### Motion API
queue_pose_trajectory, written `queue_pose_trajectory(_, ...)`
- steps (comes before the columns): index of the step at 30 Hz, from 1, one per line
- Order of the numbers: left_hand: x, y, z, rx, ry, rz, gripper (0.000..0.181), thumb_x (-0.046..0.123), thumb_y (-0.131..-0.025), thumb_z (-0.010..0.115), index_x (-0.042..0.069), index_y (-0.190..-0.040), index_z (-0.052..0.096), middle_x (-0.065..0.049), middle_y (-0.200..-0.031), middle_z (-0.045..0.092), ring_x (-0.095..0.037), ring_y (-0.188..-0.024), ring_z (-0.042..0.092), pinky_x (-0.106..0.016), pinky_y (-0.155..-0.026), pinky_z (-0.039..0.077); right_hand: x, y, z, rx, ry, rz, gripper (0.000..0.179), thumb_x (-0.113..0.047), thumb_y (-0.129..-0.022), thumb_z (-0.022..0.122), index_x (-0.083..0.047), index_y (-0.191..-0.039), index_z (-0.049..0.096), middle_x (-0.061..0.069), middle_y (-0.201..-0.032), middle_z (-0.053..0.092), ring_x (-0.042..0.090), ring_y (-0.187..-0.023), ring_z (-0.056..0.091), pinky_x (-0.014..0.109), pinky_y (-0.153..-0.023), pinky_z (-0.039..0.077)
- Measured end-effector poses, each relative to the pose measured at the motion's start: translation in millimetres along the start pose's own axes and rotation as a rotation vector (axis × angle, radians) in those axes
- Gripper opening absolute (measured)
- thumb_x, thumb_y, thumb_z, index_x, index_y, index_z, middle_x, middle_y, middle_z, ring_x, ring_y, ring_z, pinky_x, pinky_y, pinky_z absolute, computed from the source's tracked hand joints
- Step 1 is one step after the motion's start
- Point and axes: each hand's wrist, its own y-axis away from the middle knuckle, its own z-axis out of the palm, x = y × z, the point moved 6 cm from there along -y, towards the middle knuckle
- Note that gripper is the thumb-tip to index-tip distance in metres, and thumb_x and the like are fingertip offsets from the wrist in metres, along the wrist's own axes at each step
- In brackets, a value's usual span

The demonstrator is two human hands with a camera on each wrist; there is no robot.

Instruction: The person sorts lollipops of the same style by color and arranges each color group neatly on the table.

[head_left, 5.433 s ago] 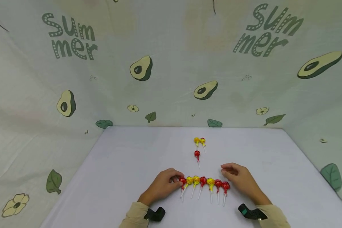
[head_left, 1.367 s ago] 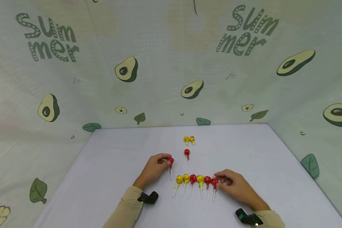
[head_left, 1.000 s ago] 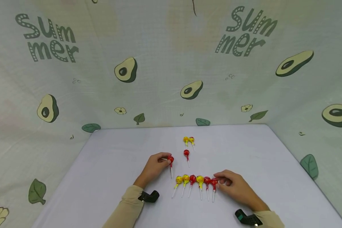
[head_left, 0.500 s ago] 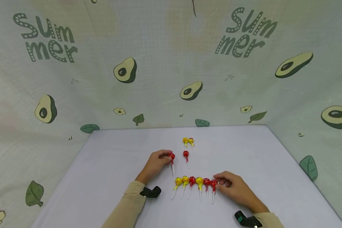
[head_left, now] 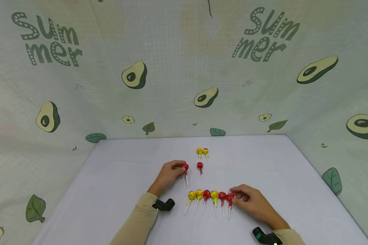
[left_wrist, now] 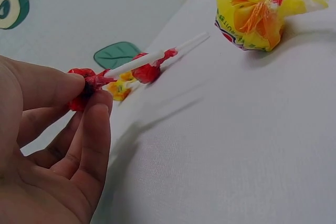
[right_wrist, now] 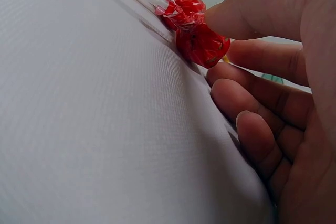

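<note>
My left hand (head_left: 168, 175) pinches a red lollipop (left_wrist: 84, 85) by its wrapped head, thumb on one side and fingertips on the other, the white stick pointing away from the palm. It is held just left of another red lollipop (head_left: 200, 165) lying on the table. Nearer to me, several red and yellow lollipops lie side by side in a row, sticks toward me, with a yellow lollipop (head_left: 191, 195) at the left end. At the right end, my right hand (head_left: 252, 200) has its thumb and index finger around the head of a red lollipop (right_wrist: 202, 43).
Two yellow lollipops, one of them a yellow-and-red lollipop (head_left: 205, 151), lie at the back beyond the single red one. The white table (head_left: 125, 160) is bordered by a hanging cloth (head_left: 171, 44) printed with avocados and leaves.
Over the longer span, my left hand has taken the red lollipop from the row's left end and carried it away from me, lately slightly rightward. My right hand has come onto the row's right-end lollipop.
</note>
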Motion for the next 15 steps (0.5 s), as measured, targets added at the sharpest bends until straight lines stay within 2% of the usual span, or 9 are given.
queue_pose_trajectory(6, 1.1, -6.3, 4.2, -0.014, 0.002, 0.003, 0.034, 0.021, -0.098, 0.066, 0.012, -0.131, 0.067, -0.001, -0.117, 0.066, -0.019, -0.104, 0.061, -0.033, -0.091, 0.053, 1.0, -0.9, -0.3, 0.001, 0.001, 0.007, 0.025, -0.025, -0.091, 0.076, -0.019, -0.115, 0.072, -0.011, -0.093, 0.062, 0.006, -0.078, 0.055, 0.025, -0.069, 0.047)
queue_pose_trajectory(15, 6.9, -7.2, 9.5, -0.013, -0.026, 0.038, 0.029, 0.015, -0.096, 0.067, 0.009, -0.125, 0.069, -0.003, -0.108, 0.067, -0.018, -0.094, 0.063, -0.032, -0.082, 0.055, -0.9, 0.4, 0.7, 0.008, -0.02, -0.005, 0.025, -0.023, -0.09, 0.077, -0.018, -0.114, 0.072, -0.01, -0.093, 0.062, 0.006, -0.077, 0.056, 0.025, -0.068, 0.047)
